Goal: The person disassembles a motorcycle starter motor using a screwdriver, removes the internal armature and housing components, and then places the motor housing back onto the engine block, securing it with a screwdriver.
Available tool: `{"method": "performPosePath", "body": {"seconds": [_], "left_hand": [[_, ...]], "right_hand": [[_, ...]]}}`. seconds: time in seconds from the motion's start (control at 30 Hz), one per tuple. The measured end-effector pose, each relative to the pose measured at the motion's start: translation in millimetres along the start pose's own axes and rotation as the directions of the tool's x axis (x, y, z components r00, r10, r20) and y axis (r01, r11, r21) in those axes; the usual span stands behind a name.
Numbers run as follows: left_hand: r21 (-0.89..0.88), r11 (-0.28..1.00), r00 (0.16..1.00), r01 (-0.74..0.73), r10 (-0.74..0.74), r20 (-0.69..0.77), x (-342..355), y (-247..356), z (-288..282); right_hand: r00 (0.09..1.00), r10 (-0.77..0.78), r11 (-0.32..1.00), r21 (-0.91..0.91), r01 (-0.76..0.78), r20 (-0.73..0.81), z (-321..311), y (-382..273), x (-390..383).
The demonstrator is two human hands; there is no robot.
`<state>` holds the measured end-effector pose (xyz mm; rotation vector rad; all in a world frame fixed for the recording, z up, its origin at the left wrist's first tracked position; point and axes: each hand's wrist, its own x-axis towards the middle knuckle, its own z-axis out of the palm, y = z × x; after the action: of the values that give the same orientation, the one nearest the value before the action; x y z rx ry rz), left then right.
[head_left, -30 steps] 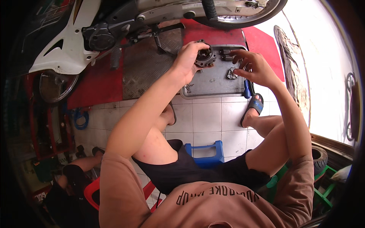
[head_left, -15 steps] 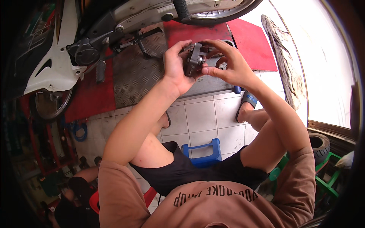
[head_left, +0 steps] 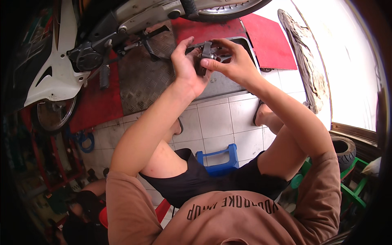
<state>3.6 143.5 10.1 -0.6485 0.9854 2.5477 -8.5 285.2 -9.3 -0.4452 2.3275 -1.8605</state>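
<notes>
Both hands are raised over a metal tray (head_left: 222, 83) on the lift platform. My left hand (head_left: 188, 69) is closed round a dark grey metal engine part (head_left: 205, 53), fingertips up along its left side. My right hand (head_left: 234, 63) grips the same part from the right, thumb pressed on its near face and fingers curled over the top. The part is turned edge-on, with a bright round fitting on its side. The hands hide much of it and whatever lies beneath.
A white motorbike (head_left: 57, 81) stands on the red and chequer-plate platform (head_left: 143, 94). A blue plastic stool (head_left: 232, 157) is between my legs. Grey cloth (head_left: 310, 73) lies at the right; a tyre (head_left: 343, 151) and green frame (head_left: 355, 188) are lower right. Another person (head_left: 81, 212) is at lower left.
My right hand has moved left from over the tray's loose parts onto the metal part in my left hand. The part has turned edge-on, and both hands have shifted slightly up and left.
</notes>
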Motion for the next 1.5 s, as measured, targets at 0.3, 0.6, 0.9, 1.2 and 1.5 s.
{"method": "performPosePath", "body": {"seconds": [0.3,0.6,0.9,1.2,1.5], "left_hand": [[0.181,0.977,0.982,-0.108,0.134,-0.136,21,10,-11],[0.622,0.781,0.963,-0.056,0.207,-0.172,71,15,-65],[0.972,-0.14,0.949,-0.189,0.229,0.217,160,-79,-84],[0.72,-0.629,0.801,-0.293,0.249,0.544,228,-131,-71],[0.664,-0.723,0.806,-0.189,0.272,0.526,238,-150,-68]], "right_hand": [[0.959,0.278,0.756,0.606,-0.248,0.045,-31,-9,16],[0.925,0.363,0.445,0.893,-0.064,-0.114,-123,49,47],[0.881,0.416,0.504,0.864,-0.019,-0.223,-161,46,32],[0.923,0.357,0.689,0.628,-0.362,0.141,-179,41,10],[0.907,0.408,0.744,0.538,-0.397,0.106,-187,49,10]]}}
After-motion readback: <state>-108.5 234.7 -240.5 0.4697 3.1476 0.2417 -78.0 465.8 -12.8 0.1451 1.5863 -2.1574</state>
